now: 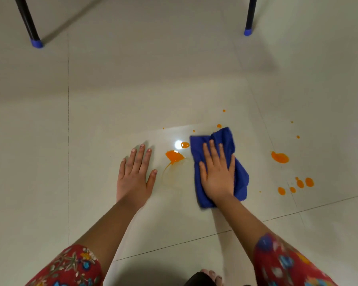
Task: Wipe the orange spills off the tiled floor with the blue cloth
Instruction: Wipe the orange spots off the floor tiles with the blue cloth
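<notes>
My right hand [217, 174] lies flat, fingers spread, pressing the blue cloth [239, 174] onto the pale tiled floor [174, 89]. Just left of the cloth sit an orange puddle [174, 156] with a thin smeared ring below it and a smaller orange drop [185, 144]. My left hand [135, 174] rests palm-down on the tile, left of the puddle, holding nothing. To the right of the cloth lie a bigger orange blot [279, 157], a cluster of several drops [300, 184], and scattered specks such as one at the cloth's top edge [219, 126].
Two black furniture legs with blue caps stand at the far left [36, 42] and far right [248, 32]. Tile joints run down the left and diagonally in front of me. My foot [212, 275] shows at the bottom edge between red floral sleeves.
</notes>
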Motion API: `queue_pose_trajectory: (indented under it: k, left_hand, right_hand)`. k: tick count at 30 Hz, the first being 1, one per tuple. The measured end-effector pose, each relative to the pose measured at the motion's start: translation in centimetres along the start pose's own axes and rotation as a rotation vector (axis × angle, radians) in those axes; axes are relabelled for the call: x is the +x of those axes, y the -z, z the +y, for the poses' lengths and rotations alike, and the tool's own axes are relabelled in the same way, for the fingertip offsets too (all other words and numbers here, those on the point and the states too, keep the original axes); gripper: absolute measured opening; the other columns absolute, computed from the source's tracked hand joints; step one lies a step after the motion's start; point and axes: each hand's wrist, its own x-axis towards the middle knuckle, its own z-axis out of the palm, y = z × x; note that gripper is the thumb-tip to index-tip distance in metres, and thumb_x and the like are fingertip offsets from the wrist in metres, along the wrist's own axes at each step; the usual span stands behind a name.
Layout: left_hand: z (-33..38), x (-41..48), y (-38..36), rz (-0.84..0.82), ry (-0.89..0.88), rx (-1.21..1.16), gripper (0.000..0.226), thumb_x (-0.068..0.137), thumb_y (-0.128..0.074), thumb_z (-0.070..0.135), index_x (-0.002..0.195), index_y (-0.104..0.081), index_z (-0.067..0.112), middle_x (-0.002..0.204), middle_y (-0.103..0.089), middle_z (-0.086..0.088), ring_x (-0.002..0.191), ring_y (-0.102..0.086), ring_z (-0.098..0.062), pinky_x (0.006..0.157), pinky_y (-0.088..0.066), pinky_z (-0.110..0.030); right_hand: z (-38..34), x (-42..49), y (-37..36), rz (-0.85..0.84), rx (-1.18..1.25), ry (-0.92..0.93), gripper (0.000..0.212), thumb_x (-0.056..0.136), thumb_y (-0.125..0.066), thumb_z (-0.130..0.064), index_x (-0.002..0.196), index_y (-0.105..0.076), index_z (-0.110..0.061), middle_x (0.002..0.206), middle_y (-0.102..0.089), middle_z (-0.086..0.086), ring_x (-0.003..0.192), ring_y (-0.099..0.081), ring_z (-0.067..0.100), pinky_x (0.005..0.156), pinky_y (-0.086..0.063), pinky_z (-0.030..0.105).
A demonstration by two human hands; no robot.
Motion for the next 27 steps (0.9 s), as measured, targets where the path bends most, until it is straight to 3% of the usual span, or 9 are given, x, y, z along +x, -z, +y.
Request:
queue_pose_trajectory:
  k: [2, 6, 8, 10, 14, 20, 23, 27]
  left_hand:
    - [0.0, 0.0, 0.0, 0.003, 0.006, 0.001, 0.062, 0.097, -0.016, 0.047, 0.154, 0.001, 0.027, 0.162, 0.003, 0.006, 0.149, 0.002, -0.016, 0.119, -0.006, -0.039]
    - [0.3, 0.0, -0.1, 0.003, 0.017, 0.01, 0.063, 0.097, -0.016, 0.046, 0.154, 0.001, 0.027, 0.162, 0.004, 0.006, 0.149, 0.002, -0.016, 0.119, -0.004, -0.039]
    - [0.3, -0.1, -0.1, 0.004, 0.022, 0.018, 0.063, 0.097, -0.016, 0.046, 0.154, 0.0, 0.027, 0.162, 0.004, 0.006, 0.149, 0.002, -0.016, 0.119, -0.005, -0.039]
    - [0.3, -0.1, 0.0, 0.01, 0.021, 0.007, 0.062, 0.097, -0.018, 0.046, 0.154, -0.001, 0.027, 0.162, 0.003, 0.007, 0.149, 0.002, -0.015, 0.119, -0.005, -0.039]
    - [0.3, -0.2, 0.2, 0.013, 0.024, -0.026, 0.062, 0.097, -0.02, 0.046, 0.153, 0.0, 0.028, 0.162, 0.004, 0.008, 0.149, 0.004, -0.013, 0.12, -0.005, -0.039]
    - [0.5, -0.2, 0.2, 0.012, 0.033, -0.043, 0.063, 0.097, -0.024, 0.045, 0.154, -0.002, 0.028, 0.162, 0.002, 0.009, 0.149, 0.003, -0.014, 0.12, -0.007, -0.039]
    - [0.5, -0.2, 0.4, 0.007, 0.031, -0.041, 0.063, 0.097, -0.024, 0.045, 0.153, 0.0, 0.029, 0.162, 0.004, 0.009, 0.148, 0.005, -0.013, 0.12, -0.006, -0.039]
    - [0.4, -0.1, 0.4, 0.009, 0.041, -0.062, 0.064, 0.097, -0.026, 0.045, 0.153, -0.002, 0.029, 0.162, 0.0, 0.009, 0.148, 0.004, -0.012, 0.12, -0.007, -0.039]
  right_hand:
    - [1.6, -3.0, 0.0, -0.02, -0.026, 0.065, 0.058, 0.099, -0.02, -0.044, 0.155, -0.018, -0.029, 0.162, -0.011, -0.009, 0.15, -0.007, 0.015, 0.119, -0.01, 0.052]
    - [4.6, 4.2, 1.5, 0.047, 0.015, -0.279, 0.056, 0.101, -0.02, -0.043, 0.155, -0.015, -0.029, 0.163, -0.008, -0.009, 0.15, -0.006, 0.016, 0.118, -0.006, 0.054]
    - [3.2, 9.1, 1.9, 0.053, 0.059, -0.359, 0.055, 0.103, -0.021, -0.042, 0.156, -0.01, -0.029, 0.164, -0.002, -0.008, 0.151, -0.001, 0.018, 0.119, -0.002, 0.055]
    - [0.9, 10.6, 1.8, 0.046, 0.053, -0.267, 0.056, 0.103, -0.021, -0.041, 0.155, -0.008, -0.029, 0.164, -0.001, -0.008, 0.151, 0.0, 0.018, 0.119, -0.001, 0.054]
    - [1.1, 4.2, 0.9, 0.001, -0.009, 0.067, 0.058, 0.099, -0.017, -0.045, 0.155, -0.015, -0.031, 0.162, -0.009, -0.011, 0.15, -0.007, 0.014, 0.119, -0.005, 0.05]
    - [3.7, 12.0, 2.6, 0.055, 0.019, -0.328, 0.055, 0.103, -0.021, -0.043, 0.155, -0.01, -0.031, 0.164, -0.004, -0.008, 0.151, -0.001, 0.02, 0.118, -0.001, 0.056]
    - [-1.0, 16.0, 2.2, 0.036, 0.009, -0.188, 0.055, 0.102, -0.022, -0.043, 0.155, -0.008, -0.033, 0.164, -0.002, -0.008, 0.151, 0.0, 0.022, 0.117, 0.0, 0.057]
    - [-6.2, 11.6, 0.4, -0.008, -0.059, 0.327, 0.055, 0.1, -0.023, -0.044, 0.154, -0.019, -0.033, 0.163, -0.012, -0.009, 0.151, -0.007, 0.021, 0.118, -0.009, 0.056]
